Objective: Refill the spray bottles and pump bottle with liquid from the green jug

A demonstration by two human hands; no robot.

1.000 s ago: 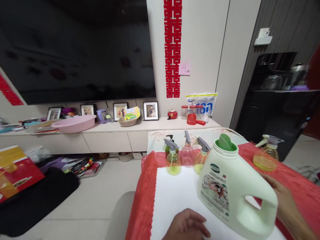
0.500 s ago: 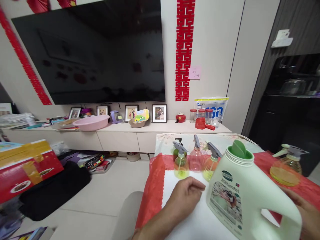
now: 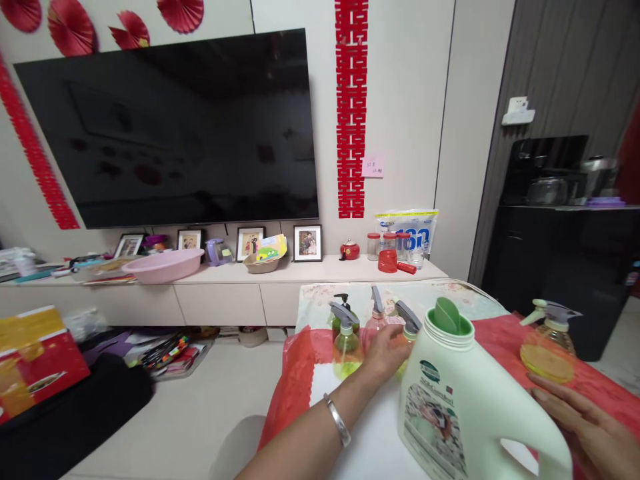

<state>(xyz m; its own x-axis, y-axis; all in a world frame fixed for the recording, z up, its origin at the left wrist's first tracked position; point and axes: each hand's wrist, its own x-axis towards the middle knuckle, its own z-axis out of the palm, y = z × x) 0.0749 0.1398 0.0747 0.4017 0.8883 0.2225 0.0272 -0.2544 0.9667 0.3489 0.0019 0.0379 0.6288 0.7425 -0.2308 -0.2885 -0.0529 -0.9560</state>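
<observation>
A pale green detergent jug stands on the table with a green scoop-like piece in its mouth. Just left of it, my left hand has its fingers about the body of a spray bottle with a grey trigger head, orange above and yellow below; the hand partly hides it. Beside this stand a pink spray bottle, a yellow-green spray bottle and a dark green pump bottle. To the jug's right, my right hand is open, fingers stretched out below another spray bottle with yellow liquid.
Red cloth and a white sheet cover the table. Behind, a low cabinet bears a pink basin, picture frames and jars. A red and yellow box is at the left.
My left hand has moved forward to the orange and yellow spray bottle. My right hand has come further into view beside the jug, fingers extended. The view has tilted up and shifted right.
</observation>
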